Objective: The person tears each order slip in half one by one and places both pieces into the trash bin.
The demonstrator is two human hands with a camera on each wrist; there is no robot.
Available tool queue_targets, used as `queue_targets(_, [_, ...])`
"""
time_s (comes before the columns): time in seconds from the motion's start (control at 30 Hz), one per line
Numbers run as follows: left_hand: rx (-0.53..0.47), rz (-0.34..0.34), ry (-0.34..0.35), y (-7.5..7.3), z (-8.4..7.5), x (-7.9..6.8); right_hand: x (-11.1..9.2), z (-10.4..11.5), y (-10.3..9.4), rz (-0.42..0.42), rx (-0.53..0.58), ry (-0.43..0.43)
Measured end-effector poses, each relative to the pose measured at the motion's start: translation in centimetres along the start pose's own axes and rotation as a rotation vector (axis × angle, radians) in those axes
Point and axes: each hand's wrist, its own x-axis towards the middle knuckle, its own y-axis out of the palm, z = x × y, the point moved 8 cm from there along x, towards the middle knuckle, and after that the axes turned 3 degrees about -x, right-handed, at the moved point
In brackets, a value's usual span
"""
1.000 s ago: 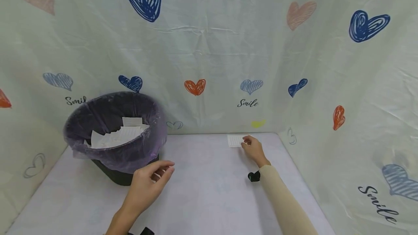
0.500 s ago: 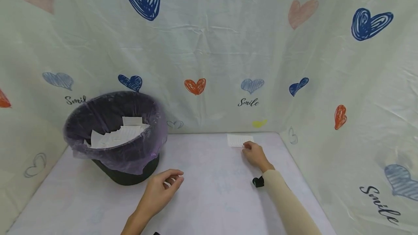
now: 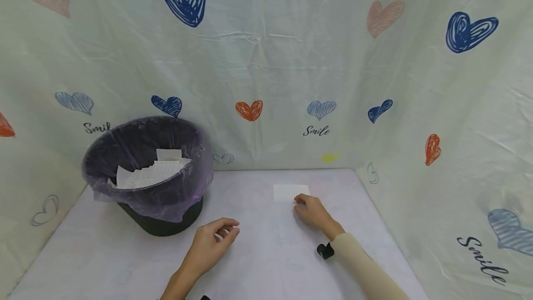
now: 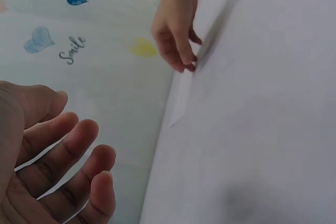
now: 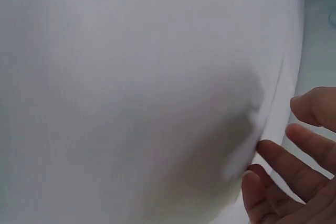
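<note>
On the far right part of the table lies a white sheet of lined paper. My right hand touches its near right corner with the fingertips. In the right wrist view the right hand's fingers reach down at the edge of the paper, the thumb held apart from them. My left hand hovers over the table near the bin, its fingers loosely bent. The left wrist view shows the left hand with nothing in it.
At the left stands a dark bin lined with a translucent purple bag. White lined papers fill part of it. A curtain printed with hearts rises along the back and sides of the table.
The paper has slid left and nearer, with my right hand moving along at its corner. My left hand has shifted right, away from the bin.
</note>
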Motion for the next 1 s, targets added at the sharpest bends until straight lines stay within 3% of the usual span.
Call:
queue_targets(0.33, [0.022, 0.012, -0.018, 0.8, 1.0, 0.0, -3.6, 5.7, 3.2, 0.163, -0.029, -0.175])
queue_targets(0.67, [0.023, 0.026, -0.013, 1.3, 1.2, -0.2, -6.2, 9.6, 5.4, 0.268, -0.016, -0.2])
queue_targets(0.83, [0.028, 0.033, -0.015, 1.5, 1.4, -0.1, -6.0, 9.9, 5.4, 0.233, -0.03, -0.202])
queue_targets(1.0, [0.033, 0.032, -0.019, 1.7, 1.5, -0.1, -4.8, 8.3, 4.1, 0.052, -0.011, -0.104])
